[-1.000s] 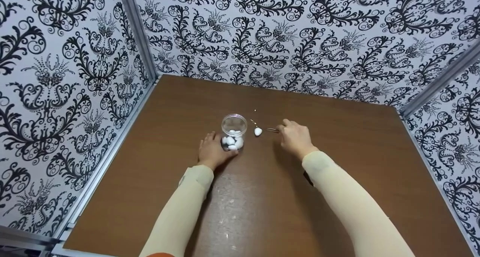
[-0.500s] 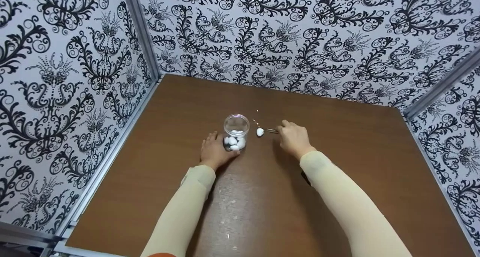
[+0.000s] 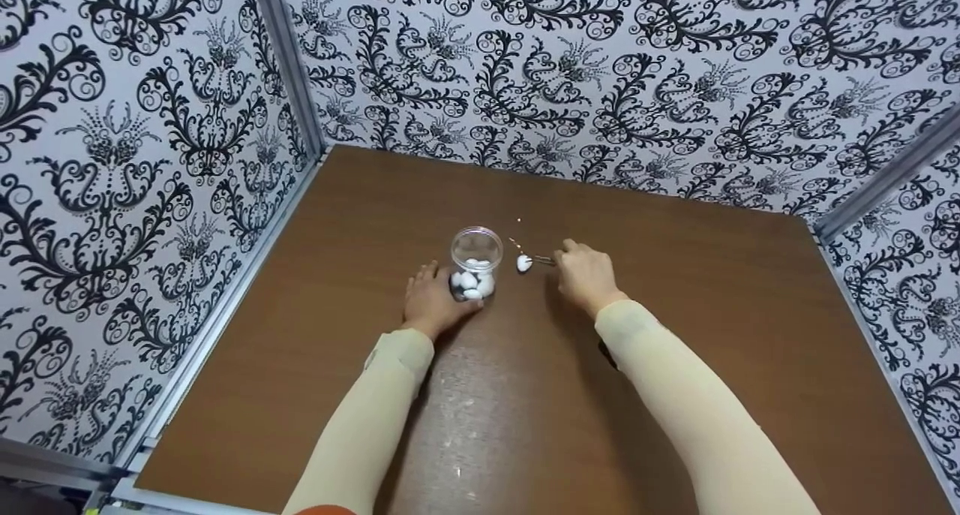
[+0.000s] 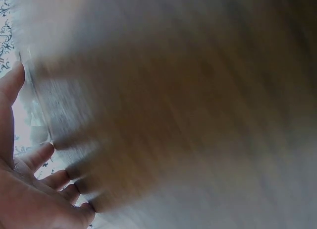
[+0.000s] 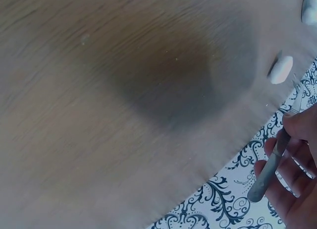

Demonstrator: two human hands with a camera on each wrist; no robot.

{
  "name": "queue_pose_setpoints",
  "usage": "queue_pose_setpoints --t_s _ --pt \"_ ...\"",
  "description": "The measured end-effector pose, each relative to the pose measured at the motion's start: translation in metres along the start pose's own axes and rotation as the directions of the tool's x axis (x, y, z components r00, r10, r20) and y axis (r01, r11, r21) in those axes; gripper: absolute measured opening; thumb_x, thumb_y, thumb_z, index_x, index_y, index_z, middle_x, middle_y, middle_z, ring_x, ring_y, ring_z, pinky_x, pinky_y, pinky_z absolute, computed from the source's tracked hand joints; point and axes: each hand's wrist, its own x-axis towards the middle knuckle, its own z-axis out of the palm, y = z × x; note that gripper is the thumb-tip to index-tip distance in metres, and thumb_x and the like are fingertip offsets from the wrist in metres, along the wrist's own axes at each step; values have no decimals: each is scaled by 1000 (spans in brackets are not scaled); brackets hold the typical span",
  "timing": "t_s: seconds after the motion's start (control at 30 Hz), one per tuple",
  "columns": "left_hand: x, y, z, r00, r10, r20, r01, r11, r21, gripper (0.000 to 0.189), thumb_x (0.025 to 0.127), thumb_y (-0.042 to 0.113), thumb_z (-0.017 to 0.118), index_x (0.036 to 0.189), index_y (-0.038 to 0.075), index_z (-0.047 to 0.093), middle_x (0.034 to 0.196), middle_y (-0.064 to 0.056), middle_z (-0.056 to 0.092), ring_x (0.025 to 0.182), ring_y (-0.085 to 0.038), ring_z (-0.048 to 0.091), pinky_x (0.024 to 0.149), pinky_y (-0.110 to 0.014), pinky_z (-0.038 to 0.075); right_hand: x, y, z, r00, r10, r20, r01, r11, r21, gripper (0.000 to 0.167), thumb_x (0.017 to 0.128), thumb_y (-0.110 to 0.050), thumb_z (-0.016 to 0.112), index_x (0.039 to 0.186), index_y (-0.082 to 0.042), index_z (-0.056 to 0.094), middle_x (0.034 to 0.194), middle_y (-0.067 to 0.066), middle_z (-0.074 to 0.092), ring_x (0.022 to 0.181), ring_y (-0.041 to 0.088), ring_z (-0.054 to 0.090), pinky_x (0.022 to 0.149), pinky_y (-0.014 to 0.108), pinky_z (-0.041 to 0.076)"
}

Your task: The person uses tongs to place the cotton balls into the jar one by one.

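My left hand (image 3: 435, 301) holds the side of a clear round jar (image 3: 477, 248), thumb and fingers spread around it. Smooth white oval pieces (image 3: 469, 281) lie inside the jar, its mouth uncovered. The left wrist view catches only the jar's edge (image 4: 39, 110) beside the thumb. To the right, my right hand (image 3: 589, 275) grips a slim tool (image 5: 270, 169) with a grey handle and thin metal prongs. A single white oval piece (image 3: 523, 263) sits on the table between jar and hand. In the head view the prongs reach its right side; whether they pierce it cannot be told.
Small pale specks (image 3: 515, 243) are scattered just beyond the loose white piece. The brown wooden table (image 3: 675, 335) is bounded by black-and-white patterned walls (image 3: 570, 72) with metal posts (image 3: 289, 64).
The right hand has moved slightly left, bringing the tool's prongs from a small gap up to the loose white piece. The left hand stays on the jar. The head view has shifted a little.
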Motion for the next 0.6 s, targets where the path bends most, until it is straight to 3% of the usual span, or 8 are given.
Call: queue_pose_setpoints --t_s 0.6 --pt "2 0 2 1000 8 -5 -8 999 36 93 75 64 76 143 6 50 154 -20 38 145 -37 28 117 -53 18 1 0 5 997 -2 72 4 1000 -22 12 79 -1 68 90 -3 72 88 12 60 72 34 63 54 52 53"
